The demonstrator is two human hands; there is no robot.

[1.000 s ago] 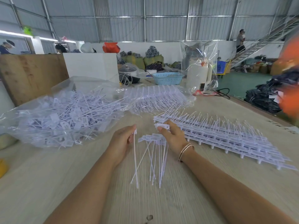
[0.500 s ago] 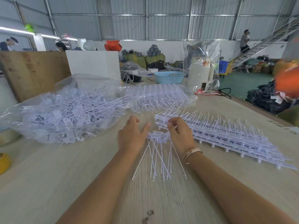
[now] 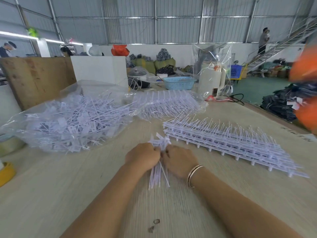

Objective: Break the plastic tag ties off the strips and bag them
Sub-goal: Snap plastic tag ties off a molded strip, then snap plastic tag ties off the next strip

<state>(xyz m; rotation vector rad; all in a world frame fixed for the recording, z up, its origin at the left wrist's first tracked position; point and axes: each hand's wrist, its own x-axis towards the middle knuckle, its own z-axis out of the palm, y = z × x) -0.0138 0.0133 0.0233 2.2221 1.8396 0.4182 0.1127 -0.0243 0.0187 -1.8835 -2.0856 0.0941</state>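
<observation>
At the far left edge of the wooden table (image 3: 51,194) we see a yellow tape roll (image 3: 6,173), and beside it a clear plastic bag (image 3: 68,121) lies on its side, heaped with loose white ties pointing every way. Nearer us, our left hand (image 3: 142,157) and right hand (image 3: 180,160) meet at the middle of the table, both curled round one bundle of tag ties (image 3: 158,162) and pressed close against each other. The bundle's long axis runs roughly away from us: the flat tag heads fan out above the knuckles toward the far side, and the thin tails stick out below the hands toward us, slightly splayed. Motion blur hides the fingertips. A bracelet (image 3: 194,175) sits on the right wrist. Behind the hands a second clear bag (image 3: 169,103) holds unbroken strips. To the right a stack of strips (image 3: 231,143) lies flat, its length running from the table's middle out toward the near right, ties bristling upward and away.
</observation>
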